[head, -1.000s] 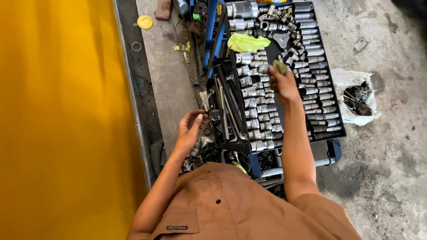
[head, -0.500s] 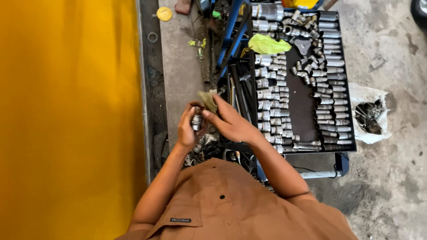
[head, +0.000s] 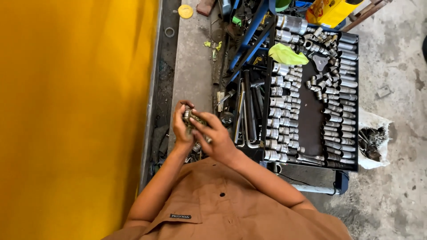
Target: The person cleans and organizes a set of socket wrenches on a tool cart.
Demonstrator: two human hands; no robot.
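Note:
My left hand (head: 181, 129) and my right hand (head: 213, 137) meet in front of my chest, both closed around a small metal socket piece (head: 190, 119) held between the fingers. Most of the piece is hidden by my fingers. Just to the right lies a black tool tray (head: 311, 129) packed with rows of chrome sockets (head: 280, 115). A second column of sockets (head: 340, 106) runs down the tray's right side. My brown sleeves and shirt fill the bottom of the view.
A large yellow panel (head: 75, 115) covers the left. Long wrenches and bars (head: 247, 111) lie beside the tray. A yellow-green rag (head: 287, 55) sits on the sockets. A white bag of scrap (head: 373, 142) rests on the concrete floor at right. A yellow disc (head: 185, 11) lies at top.
My right hand left the socket tray and came back to meet my left hand. Both hands now hold the small metal piece, slightly lower and further left than half a second ago.

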